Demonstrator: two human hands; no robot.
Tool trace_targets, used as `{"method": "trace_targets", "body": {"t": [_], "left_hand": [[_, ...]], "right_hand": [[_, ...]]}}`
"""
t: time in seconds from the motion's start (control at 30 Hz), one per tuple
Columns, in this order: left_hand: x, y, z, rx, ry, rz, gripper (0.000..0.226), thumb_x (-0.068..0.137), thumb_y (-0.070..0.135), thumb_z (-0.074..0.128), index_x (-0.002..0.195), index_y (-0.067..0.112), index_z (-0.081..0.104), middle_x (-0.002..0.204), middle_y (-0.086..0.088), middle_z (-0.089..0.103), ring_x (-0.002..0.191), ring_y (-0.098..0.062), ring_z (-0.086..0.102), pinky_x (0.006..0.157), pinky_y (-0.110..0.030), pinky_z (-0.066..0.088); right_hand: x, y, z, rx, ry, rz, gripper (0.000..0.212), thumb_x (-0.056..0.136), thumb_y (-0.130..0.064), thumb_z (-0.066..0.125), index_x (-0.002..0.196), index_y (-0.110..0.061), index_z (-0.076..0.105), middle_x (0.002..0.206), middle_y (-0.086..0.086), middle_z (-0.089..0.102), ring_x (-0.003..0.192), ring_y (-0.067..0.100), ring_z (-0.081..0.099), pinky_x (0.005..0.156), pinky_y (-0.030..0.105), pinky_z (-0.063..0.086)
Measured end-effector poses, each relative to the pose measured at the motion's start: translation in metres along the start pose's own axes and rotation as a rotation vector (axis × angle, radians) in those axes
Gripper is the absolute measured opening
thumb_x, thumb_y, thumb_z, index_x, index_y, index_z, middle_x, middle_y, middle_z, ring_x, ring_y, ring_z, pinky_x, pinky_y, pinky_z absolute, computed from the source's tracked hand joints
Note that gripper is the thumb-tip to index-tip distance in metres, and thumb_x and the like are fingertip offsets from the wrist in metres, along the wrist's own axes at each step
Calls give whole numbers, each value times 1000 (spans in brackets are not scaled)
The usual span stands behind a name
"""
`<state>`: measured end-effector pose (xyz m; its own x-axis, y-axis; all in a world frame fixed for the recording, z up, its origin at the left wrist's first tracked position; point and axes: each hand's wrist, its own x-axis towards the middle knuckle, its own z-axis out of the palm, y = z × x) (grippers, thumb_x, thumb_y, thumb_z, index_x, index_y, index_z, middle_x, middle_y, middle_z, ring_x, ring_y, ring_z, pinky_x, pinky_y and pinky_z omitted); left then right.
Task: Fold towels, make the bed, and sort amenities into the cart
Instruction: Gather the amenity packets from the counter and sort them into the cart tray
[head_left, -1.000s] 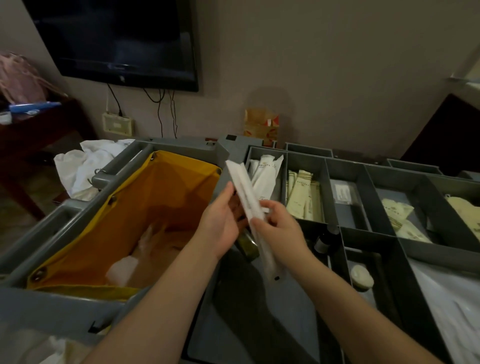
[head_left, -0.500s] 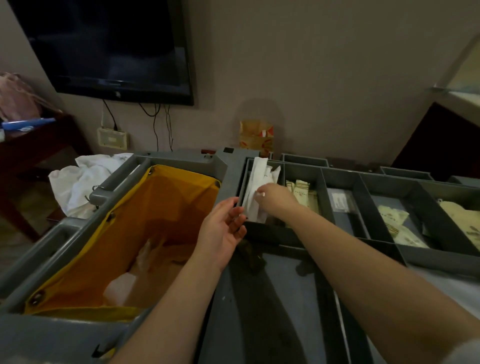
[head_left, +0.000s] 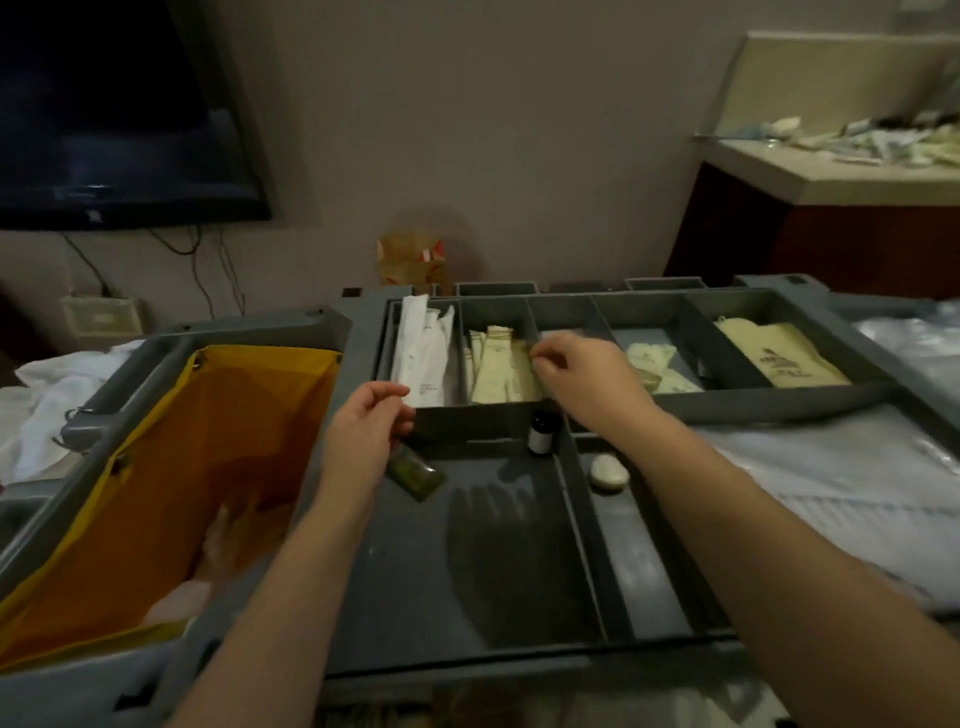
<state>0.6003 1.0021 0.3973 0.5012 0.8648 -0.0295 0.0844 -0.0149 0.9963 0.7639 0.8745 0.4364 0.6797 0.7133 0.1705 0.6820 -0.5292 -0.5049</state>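
Head view is showing the left hand (head_left: 370, 426) and right hand (head_left: 582, 382) hovering loosely curled and empty over the cart (head_left: 519, 662), while unsorted amenities (head_left: 893, 143) are lying well apart on the counter (head_left: 779, 176) rightward, nearer the right hand.

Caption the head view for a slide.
Left hand and right hand over the cart tray, white packets and cream sachets sorted in its back compartments.

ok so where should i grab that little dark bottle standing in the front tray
Probably pinch the dark bottle by its cap, coming straight down from above. It stands upright close to the tray wall behind it, with a divider close on its right, so side access looks cramped.
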Motion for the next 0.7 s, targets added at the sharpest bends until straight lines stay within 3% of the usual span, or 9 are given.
{"method": "trace_targets", "body": {"t": [0.1, 0.33, 0.5, 0.6, 0.7], "left_hand": [[-32, 2, 24, 84, -72, 7, 24, 96, 5, 47, 82, 20, 59, 78, -3, 61, 73, -14, 56, 65, -23, 44], [-164, 16, 148, 122, -211, 120, 25, 96, 4, 45, 82, 19, 60, 74, -1, 62, 66, -7, 57, 62, -19, 45], [-275, 11, 285, 63, -358, 116, 23, 94, -1, 46, 84, 13, 61, 72, -4, 61, 60, 0, 59, 58, -12, 48], [-315, 14, 352, 87, -439, 119, 24, 93, -4, 47, 82, 12, 61, 69, -5, 62, 54, 3, 56, 55, -8, 45], [-327, 18, 397, 95, -436, 102, 23, 94, 0, 47, 84, 14, 62, 70, -4, 62, 57, 0, 57, 59, -11, 48]], "right_hand": [[-41, 40, -26, 67, 69, 30, 28, 98, -29, 47, 122, -23, 59, 108, 0, 66, 97, 17, 60, 86, 39, 52], [-169, 171, -112, 261, 217, 79, 25, 96, -22, 51, 120, -22, 61, 104, -9, 60, 86, 4, 54, 75, 20, 41], [-279, 302, -176, 287, 273, 258, 16, 95, -21, 53, 106, -29, 63, 88, -11, 64, 80, 6, 59, 64, 21, 44], [-321, 362, -205, 305, 285, 397, 16, 95, -23, 52, 106, -30, 62, 80, -19, 58, 72, 0, 54, 57, 16, 39], [-335, 400, -232, 348, 301, 428, 17, 96, -24, 51, 107, -29, 62, 86, -16, 61, 80, 3, 58, 68, 22, 50]]}}
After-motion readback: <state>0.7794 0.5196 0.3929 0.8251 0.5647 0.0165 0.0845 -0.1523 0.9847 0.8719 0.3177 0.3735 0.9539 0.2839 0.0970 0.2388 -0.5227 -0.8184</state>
